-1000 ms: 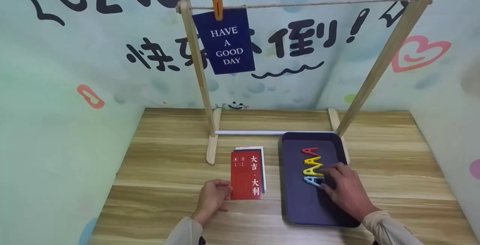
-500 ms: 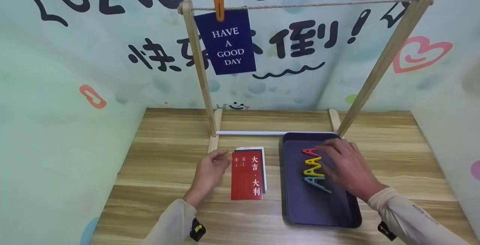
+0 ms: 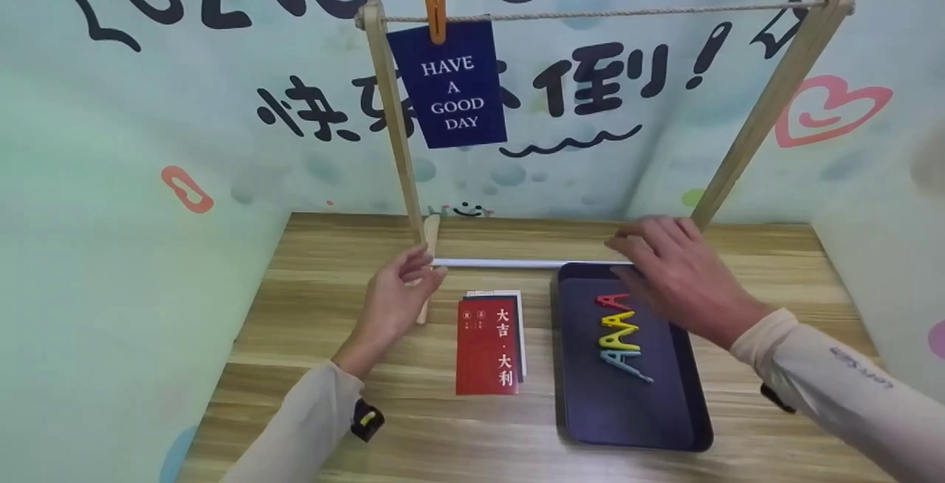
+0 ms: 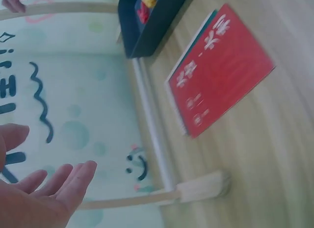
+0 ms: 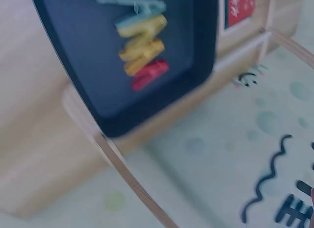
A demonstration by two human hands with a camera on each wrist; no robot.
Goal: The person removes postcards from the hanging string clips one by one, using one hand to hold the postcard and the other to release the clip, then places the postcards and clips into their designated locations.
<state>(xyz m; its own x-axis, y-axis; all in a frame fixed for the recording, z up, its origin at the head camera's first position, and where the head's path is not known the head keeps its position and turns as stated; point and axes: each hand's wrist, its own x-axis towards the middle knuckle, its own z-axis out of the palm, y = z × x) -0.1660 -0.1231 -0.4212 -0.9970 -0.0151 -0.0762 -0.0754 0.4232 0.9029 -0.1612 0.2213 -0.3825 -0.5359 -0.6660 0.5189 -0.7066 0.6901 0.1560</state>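
My left hand (image 3: 387,302) is raised beside the foot of the wooden rack's left post (image 3: 399,143), its fingers loosely bent with nothing between them. In the left wrist view, thumb and fingers (image 4: 73,186) stand apart. Over the back right of the dark tray (image 3: 635,409) is my right hand (image 3: 675,276), fingers relaxed; I see nothing in it. A row of small clothespins lies in the tray: red (image 3: 611,301), yellow (image 3: 619,328) and light blue (image 3: 624,363). To the tray's left a red card (image 3: 483,350) lies on top of other cards.
A rope (image 3: 650,12) spans the rack's posts. From its left end hangs a navy card (image 3: 465,110) printed "HAVE A GOOD DAY", held by an orange clothespin (image 3: 435,7). A white bar (image 3: 502,264) joins the rack's feet. Printed walls (image 3: 221,247) enclose the wooden table (image 3: 295,291).
Both hands have moved forward toward the rack, the left from beside the red card. My right hand has lifted away from the clothespins, and more of the light blue clothespins shows.
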